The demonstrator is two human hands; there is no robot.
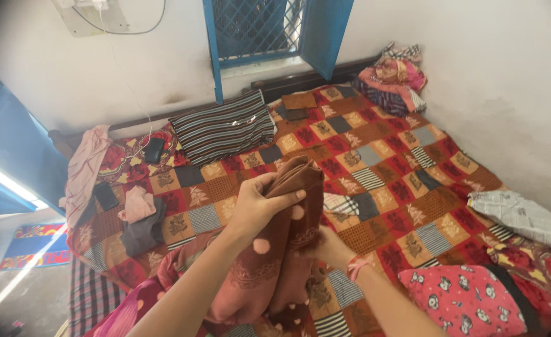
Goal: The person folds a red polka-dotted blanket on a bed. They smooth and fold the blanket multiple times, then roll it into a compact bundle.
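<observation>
Cloth (275, 249), brown with pink dots, held up over middle of bed (400, 156). Left hand (257, 203) clamped on cloth's top fold. Right hand (333, 246) low behind cloth, partly hidden; grip cannot be told. Striped pillow (222, 128) at bed's head, pink garment (137, 205) near bed's left edge.

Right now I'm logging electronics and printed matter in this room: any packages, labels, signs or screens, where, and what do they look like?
Phone: left side of the bed, flat, dark rectangle, screen off.
Second dark flat rectangle: by the striped pillow, possibly a phone or wallet.
Newspaper: right edge of the bed, crumpled grey-white sheet.
No packages or signs. Left hand grips a brown dotted cloth; right hand is under it.
</observation>
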